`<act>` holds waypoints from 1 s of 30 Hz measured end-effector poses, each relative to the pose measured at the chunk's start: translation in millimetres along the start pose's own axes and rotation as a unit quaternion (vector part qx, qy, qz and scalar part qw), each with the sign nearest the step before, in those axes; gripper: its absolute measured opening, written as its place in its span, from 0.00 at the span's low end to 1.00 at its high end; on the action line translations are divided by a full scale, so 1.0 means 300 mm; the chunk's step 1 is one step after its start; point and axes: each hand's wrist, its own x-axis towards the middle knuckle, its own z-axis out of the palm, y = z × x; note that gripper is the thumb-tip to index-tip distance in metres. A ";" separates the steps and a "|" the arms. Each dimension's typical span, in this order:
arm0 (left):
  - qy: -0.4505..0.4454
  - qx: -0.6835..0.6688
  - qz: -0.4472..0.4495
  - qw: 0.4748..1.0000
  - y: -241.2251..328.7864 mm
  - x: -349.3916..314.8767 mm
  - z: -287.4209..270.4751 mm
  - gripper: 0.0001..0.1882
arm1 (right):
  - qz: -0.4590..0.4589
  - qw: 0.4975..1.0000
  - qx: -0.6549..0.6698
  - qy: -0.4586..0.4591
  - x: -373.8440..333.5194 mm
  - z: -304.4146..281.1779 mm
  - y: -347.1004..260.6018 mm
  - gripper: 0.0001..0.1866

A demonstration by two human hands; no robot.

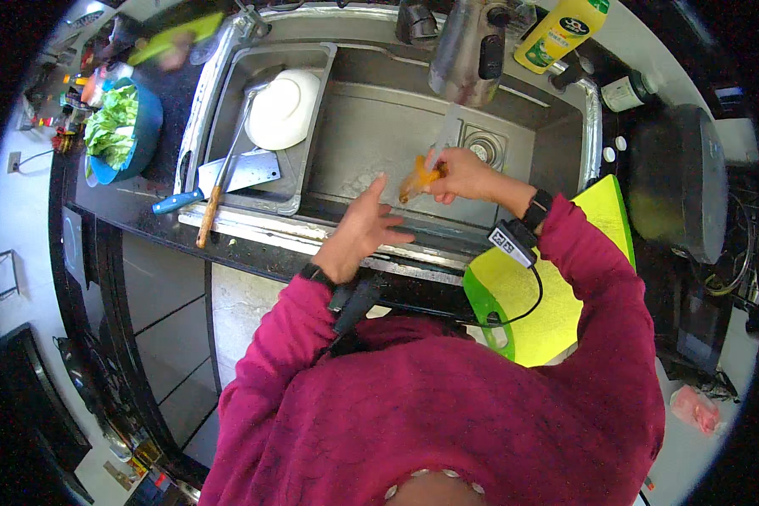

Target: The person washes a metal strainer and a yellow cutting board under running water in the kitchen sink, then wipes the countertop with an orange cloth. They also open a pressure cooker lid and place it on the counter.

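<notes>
My right hand (464, 175) is over the sink basin (363, 126), its fingers closed on a small orange-brown thing (418, 179) whose kind I cannot make out. A pale, translucent streak (445, 131) comes down to that hand from the metal faucet (468, 51); I cannot tell whether it is water. Fingers spread and holding nothing, my left hand (363, 232) hovers above the near edge of the sink.
A grey tray (327, 84) on the sink's left bears an upturned white bowl (282, 110), a cleaver (249, 171) and a wooden-handled utensil (212, 207). A blue basin (149, 126) of lettuce (114, 126) stands left. Right are a yellow-green cutting board (531, 291) and yellow bottle (561, 35).
</notes>
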 end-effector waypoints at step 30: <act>-0.069 0.168 0.274 0.944 0.153 0.146 0.099 0.22 | -0.150 0.884 -0.125 0.426 -0.102 0.157 -0.022 0.10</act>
